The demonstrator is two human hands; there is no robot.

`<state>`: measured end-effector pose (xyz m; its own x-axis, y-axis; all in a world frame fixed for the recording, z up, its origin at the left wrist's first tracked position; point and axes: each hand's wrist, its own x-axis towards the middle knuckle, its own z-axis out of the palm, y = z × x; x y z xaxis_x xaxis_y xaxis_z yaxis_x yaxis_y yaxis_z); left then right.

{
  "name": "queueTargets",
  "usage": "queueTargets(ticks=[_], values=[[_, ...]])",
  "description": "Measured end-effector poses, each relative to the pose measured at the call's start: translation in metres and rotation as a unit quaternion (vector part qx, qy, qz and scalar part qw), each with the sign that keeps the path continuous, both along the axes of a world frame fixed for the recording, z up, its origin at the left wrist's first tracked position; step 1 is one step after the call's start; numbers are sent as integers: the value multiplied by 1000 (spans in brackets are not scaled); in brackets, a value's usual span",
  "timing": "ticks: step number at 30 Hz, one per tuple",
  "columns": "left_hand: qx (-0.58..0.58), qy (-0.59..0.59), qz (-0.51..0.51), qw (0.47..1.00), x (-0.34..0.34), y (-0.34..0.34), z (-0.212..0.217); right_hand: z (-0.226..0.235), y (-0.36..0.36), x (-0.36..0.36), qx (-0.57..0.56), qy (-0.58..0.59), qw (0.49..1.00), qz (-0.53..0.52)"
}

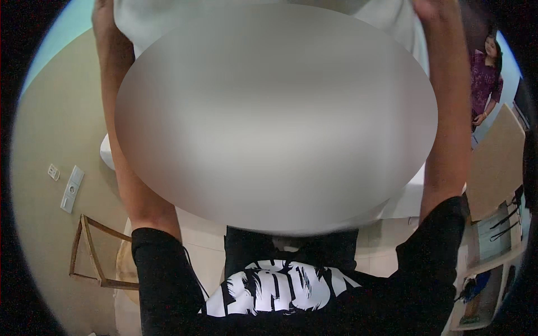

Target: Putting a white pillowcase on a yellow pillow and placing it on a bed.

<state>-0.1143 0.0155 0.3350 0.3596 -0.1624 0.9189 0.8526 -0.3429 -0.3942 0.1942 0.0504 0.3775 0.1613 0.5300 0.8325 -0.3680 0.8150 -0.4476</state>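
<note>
Two bare forearms rise from the lower edge of the head view to a white cloth (168,22) spread along the top, above a large blurred grey patch. The left hand (102,17) and the right hand (434,8) sit at the cloth's outer edges, cut by the frame, so I cannot tell how their fingers close. Well left of the left arm a wooden chair (92,252) stands by the beige wall (50,123).
</note>
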Motion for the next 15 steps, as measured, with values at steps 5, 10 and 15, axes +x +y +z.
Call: queueTargets(ticks=[5,10,15], values=[[-146,41,-150,977,17,21,11,-84,-20,1,-155,123,962,191],[-295,79,-277,911,22,43,23,-235,-37,7,-156,194,902,353],[-447,113,-394,795,101,76,17,-360,-75,-39,-326,311,844,290]])
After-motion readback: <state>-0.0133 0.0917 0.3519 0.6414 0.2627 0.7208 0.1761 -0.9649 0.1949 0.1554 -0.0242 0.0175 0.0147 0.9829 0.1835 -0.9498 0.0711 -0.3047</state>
